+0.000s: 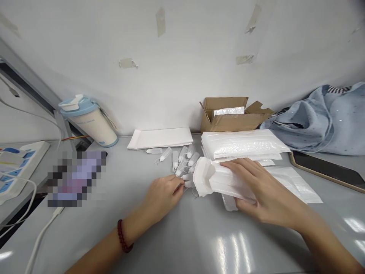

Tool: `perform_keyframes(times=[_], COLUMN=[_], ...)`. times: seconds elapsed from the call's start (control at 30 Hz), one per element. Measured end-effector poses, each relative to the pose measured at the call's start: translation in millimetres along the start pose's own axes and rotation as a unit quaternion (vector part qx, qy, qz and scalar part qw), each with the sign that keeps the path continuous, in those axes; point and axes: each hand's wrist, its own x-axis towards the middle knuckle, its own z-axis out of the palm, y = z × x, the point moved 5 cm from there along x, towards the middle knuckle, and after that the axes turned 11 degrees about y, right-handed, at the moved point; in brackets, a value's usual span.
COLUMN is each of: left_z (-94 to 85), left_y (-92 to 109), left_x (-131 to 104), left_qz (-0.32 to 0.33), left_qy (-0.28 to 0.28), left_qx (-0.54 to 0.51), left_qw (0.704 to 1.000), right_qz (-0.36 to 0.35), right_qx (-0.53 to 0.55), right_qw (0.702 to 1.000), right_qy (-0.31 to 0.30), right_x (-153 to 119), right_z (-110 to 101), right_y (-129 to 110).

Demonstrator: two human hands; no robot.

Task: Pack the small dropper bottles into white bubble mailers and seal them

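Note:
Several small translucent dropper bottles with white tips and thin loops [183, 153] lie in a loose pile mid-table. My left hand [164, 196] is closed at the near edge of the pile, fingertips pinched at the tip of one dropper bottle [189, 183]. In my right hand [256, 186] is a white bubble mailer [225, 182], held tilted just above the table with its mouth spread and facing left, beside the bottles. Under that mailer, a clear plastic piece [229, 202] partly shows; what it is I cannot tell.
Stacked bubble mailers [245, 142] lie behind my right hand, with another flat one [296, 184] nearer. White flat packets [161, 137] and a cardboard box [236, 122] stand by the wall. A tumbler [91, 121], power strip [21, 171], phone [327, 169] and blue cloth [319, 118] flank them.

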Motion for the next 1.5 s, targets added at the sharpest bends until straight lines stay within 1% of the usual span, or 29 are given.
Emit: perform_keyframes(times=[0.1, 0.17, 0.27, 0.33, 0.4, 0.5, 0.6, 0.67, 0.7, 0.77, 0.83, 0.87, 0.93, 0.97, 1.03, 1.1, 1.17, 1.23, 1.3, 1.37, 1.4, 1.43, 1.47, 1.5], left_z=[-5.2, -5.7, 1.2, 6.6, 8.7, 2.1, -14.2, -28.6, -34.9, -43.7, -44.7, -42.9, -36.9, -33.4, -27.0, -22.7, -21.2, -22.5, -25.0, -28.6, -30.4, -32.1, -33.3, -34.2], left_y=[3.9, 8.7, 17.4, 20.7, 20.2, 10.7, -5.2, -13.7, -16.0, -14.8, -6.1, -0.2, 11.4, 15.9, 22.2, 26.3, 29.1, 30.3, 30.1, 28.8, 27.7, 26.7, 25.5, 24.4], left_x=[-1.1, -3.3, -7.3, -8.4, -7.2, -2.2, 2.7, 4.6, 5.1, 5.3, 4.0, 2.7, -0.9, -2.7, -5.2, -6.8, -8.2, -9.8, -11.6, -13.2, -13.7, -13.7, -13.4, -12.7], left_qz=[0.023, 0.046, 0.086, 0.089, 0.067, -0.006, -0.089, -0.120, -0.122, -0.088, -0.012, 0.033, 0.116, 0.143, 0.169, 0.176, 0.182, 0.188, 0.183, 0.157, 0.135, 0.113, 0.090, 0.069], left_qy=[0.043, 0.059, 0.052, 0.049, 0.050, 0.042, 0.031, 0.060, 0.081, 0.119, 0.135, 0.138, 0.138, 0.135, 0.124, 0.112, 0.114, 0.138, 0.177, 0.217, 0.227, 0.225, 0.210, 0.184], left_qx=[-0.005, -0.023, -0.020, -0.024, -0.059, -0.151, -0.221, -0.255, -0.265, -0.255, -0.209, -0.186, -0.169, -0.172, -0.187, -0.199, -0.203, -0.200, -0.184, -0.158, -0.147, -0.143, -0.148, -0.161], left_qw=[0.999, 0.997, 0.995, 0.995, 0.995, 0.988, 0.971, 0.958, 0.953, 0.956, 0.968, 0.972, 0.969, 0.965, 0.960, 0.958, 0.955, 0.952, 0.949, 0.951, 0.953, 0.957, 0.962, 0.967], right_qz=[0.003, 0.003, 0.003, 0.003, 0.001, 0.001, 0.008, 0.011, 0.009, 0.000, -0.010, -0.014, -0.021, -0.025, -0.037, -0.051, -0.060, -0.061, -0.054, -0.041, -0.035, -0.029, -0.026, -0.026], right_qx=[0.002, 0.006, 0.011, 0.011, 0.011, 0.012, 0.006, 0.002, 0.003, 0.013, 0.029, 0.035, 0.046, 0.051, 0.059, 0.068, 0.076, 0.084, 0.094, 0.103, 0.107, 0.110, 0.112, 0.113], right_qw=[1.000, 1.000, 1.000, 0.999, 1.000, 1.000, 1.000, 1.000, 1.000, 1.000, 0.999, 0.999, 0.998, 0.998, 0.997, 0.995, 0.994, 0.993, 0.993, 0.993, 0.993, 0.993, 0.993, 0.993], right_qy=[0.011, 0.020, 0.029, 0.031, 0.027, 0.022, 0.024, 0.023, 0.019, 0.006, -0.010, -0.015, -0.026, -0.032, -0.045, -0.052, -0.055, -0.055, -0.053, -0.048, -0.045, -0.041, -0.036, -0.031], right_x=[0.8, 1.3, 2.6, 3.7, 4.7, 5.6, 5.4, 5.0, 4.7, 4.2, 3.8, 3.7, 3.4, 3.2, 2.7, 2.1, 1.4, 1.0, 1.1, 1.7, 2.0, 2.4, 2.6, 2.9], right_z=[-0.3, -0.1, 1.1, 2.3, 3.4, 4.2, 4.5, 5.7, 6.9, 9.9, 12.9, 14.2, 17.0, 18.8, 23.0, 27.0, 29.7, 30.3, 29.1, 26.6, 25.3, 24.1, 22.8, 21.6], right_y=[2.6, 3.5, 3.6, 3.1, 2.4, 2.5, 4.6, 5.2, 4.5, 1.0, -4.9, -8.2, -15.1, -18.5, -25.0, -30.1, -33.0, -33.9, -33.4, -32.3, -31.6, -30.9, -30.4, -30.0])
